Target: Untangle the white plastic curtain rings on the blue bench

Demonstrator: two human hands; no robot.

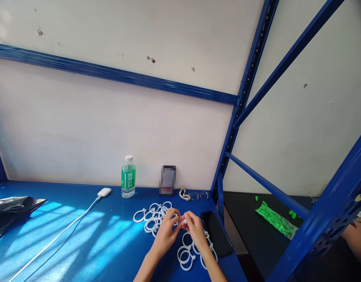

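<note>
My left hand point(168, 232) and my right hand point(195, 229) meet over the blue bench point(89, 239), fingertips pinched together on one small white plastic ring point(184, 221). A loose pile of white rings point(152, 216) lies just behind my left hand. More white rings point(186, 256) lie under and in front of my right wrist.
A black phone point(217, 234) lies right of my right hand. At the back wall stand a green-labelled water bottle point(128, 177), a small dark card point(167, 180) and a pair of glasses point(198, 195). A white charger with cable point(104, 192) and a black bag point(10, 207) lie left. Another person's hand point(356, 235) and a green bag point(276, 220) are on the neighbouring black table.
</note>
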